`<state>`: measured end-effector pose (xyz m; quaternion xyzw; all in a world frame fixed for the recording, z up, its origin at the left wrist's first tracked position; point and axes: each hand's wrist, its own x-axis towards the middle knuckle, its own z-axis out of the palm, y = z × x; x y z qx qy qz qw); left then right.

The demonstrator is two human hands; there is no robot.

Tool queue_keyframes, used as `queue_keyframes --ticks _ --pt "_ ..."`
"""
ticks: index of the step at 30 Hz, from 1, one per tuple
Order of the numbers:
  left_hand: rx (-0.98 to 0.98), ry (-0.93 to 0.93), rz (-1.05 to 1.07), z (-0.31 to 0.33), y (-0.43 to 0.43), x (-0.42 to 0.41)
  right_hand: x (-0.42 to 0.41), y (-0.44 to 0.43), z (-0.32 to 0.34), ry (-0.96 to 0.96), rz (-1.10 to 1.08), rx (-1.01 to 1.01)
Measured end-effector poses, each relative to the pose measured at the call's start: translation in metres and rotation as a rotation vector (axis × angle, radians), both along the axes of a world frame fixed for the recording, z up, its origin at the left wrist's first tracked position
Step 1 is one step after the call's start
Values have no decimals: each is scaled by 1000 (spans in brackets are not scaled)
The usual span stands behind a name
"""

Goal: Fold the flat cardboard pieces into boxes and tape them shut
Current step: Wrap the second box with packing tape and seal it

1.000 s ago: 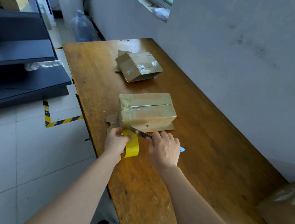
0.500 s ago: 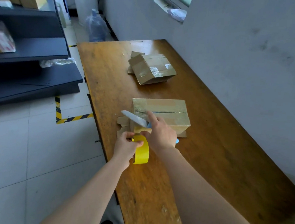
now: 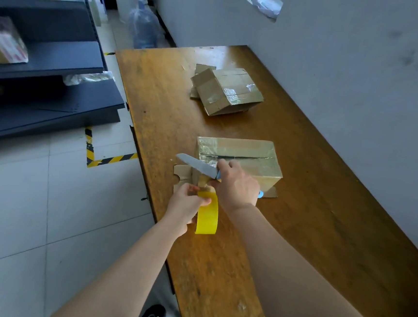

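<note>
Glossy taped cardboard box (image 3: 243,158), yellow tape roll (image 3: 207,216), grey knife blade (image 3: 197,166)

The table (image 3: 326,194) is varnished wood, orange-brown with a soft sheen, scuffed and worn dull toward 6 o'clock. The near box (image 3: 248,156) is brown cardboard almost fully wrapped in glossy clear tape, wrinkly and reflective. The far box (image 3: 229,91) at 12 o'clock is matt cardboard with shiny tape strips. The flat cardboard (image 3: 182,173) under the near box looks plain, raw and matt. The tape roll (image 3: 207,216) is smooth yellow, slightly glossy. The knife (image 3: 197,166) has a dull grey metal blade and a blue plastic-looking handle. The floor (image 3: 34,206) at 9 o'clock is smooth pale tile, the shelves (image 3: 60,54) at 10 o'clock are matt and dark, and the wall (image 3: 362,70) is matt paint, smudged.
</note>
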<state>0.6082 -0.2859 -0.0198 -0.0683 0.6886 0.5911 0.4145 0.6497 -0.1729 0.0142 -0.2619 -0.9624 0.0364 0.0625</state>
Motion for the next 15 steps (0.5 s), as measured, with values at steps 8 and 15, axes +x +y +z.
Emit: queue_keyframes --ticks 8,15 --pt "-65 25 -22 3 6 1 -2 -3 4 -6 -39 -23" --pt "-86 144 50 3 6 13 -6 -9 10 -34 -105 -42"
